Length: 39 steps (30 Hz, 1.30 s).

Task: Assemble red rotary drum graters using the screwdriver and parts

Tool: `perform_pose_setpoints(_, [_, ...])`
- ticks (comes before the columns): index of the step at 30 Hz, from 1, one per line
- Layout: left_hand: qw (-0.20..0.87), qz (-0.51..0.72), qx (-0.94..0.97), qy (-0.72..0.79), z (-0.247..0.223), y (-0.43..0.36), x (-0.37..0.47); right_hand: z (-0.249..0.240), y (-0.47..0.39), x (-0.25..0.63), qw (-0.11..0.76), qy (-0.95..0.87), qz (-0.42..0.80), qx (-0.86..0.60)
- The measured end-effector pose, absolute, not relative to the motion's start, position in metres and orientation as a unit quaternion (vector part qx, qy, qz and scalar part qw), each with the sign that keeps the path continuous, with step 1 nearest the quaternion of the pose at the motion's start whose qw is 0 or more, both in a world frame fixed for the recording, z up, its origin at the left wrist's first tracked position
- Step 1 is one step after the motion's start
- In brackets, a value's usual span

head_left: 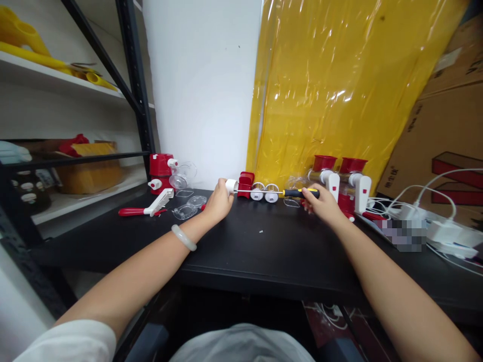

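Observation:
My left hand (219, 202) is closed around a white cylindrical part (231, 186) above the black table. My right hand (320, 202) grips the black and yellow handle of a screwdriver (289, 192). The screwdriver lies level, its long shaft pointing left, with the tip at the open face of the white part. Behind the shaft stand a red part (246, 184) and two round white-faced drums (264, 192).
A red housing (161, 168), a red-handled white crank (145, 207) and clear plastic pieces (185, 211) are at the left. Two red-and-white grinders (332, 183) stand at the right, beside white cables and adapters (445, 231). A black shelf frame (134, 65) borders the left.

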State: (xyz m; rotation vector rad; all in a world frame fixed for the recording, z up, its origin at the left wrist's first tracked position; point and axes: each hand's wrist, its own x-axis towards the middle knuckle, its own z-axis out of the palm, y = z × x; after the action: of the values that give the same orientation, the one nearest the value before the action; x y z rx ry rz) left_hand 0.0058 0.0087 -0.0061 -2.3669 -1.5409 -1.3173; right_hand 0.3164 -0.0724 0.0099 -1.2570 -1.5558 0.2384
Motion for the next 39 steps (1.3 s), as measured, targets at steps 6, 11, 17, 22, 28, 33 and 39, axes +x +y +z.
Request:
perform_pose_setpoints(6, [0.021, -0.417, -0.759, -0.499, -0.005, 0.008, 0.006, 0.013, -0.077, 0.314, 0.587, -0.657, 0.213, -0.424])
perform_pose_setpoints(11, [0.026, -0.408, -0.761, -0.504, -0.005, 0.006, 0.006, 0.015, -0.078, 0.318, 0.538, -0.677, 0.186, -0.467])
perform_pose_setpoints(17, [0.023, -0.41, -0.763, -0.498, -0.004, 0.004, 0.006, 0.012, -0.075, 0.313, 0.536, -0.643, 0.179, -0.517])
perform_pose_setpoints(22, [0.025, -0.408, -0.767, -0.494, -0.004, 0.006, 0.006, 0.008, -0.069, 0.317, 0.607, -0.613, 0.289, -0.415])
perform_pose_setpoints(28, [0.033, -0.402, -0.765, -0.501, -0.004, 0.005, 0.006, 0.012, -0.072, 0.323, 0.56, -0.657, 0.208, -0.459])
perform_pose_setpoints(33, [0.034, -0.401, -0.763, -0.505, -0.005, 0.004, 0.006, 0.01, -0.07, 0.322, 0.504, -0.671, 0.17, -0.517])
perform_pose_setpoints(39, [0.032, -0.406, -0.769, -0.492, -0.005, 0.005, 0.006, 0.009, -0.069, 0.316, 0.58, -0.628, 0.234, -0.464])
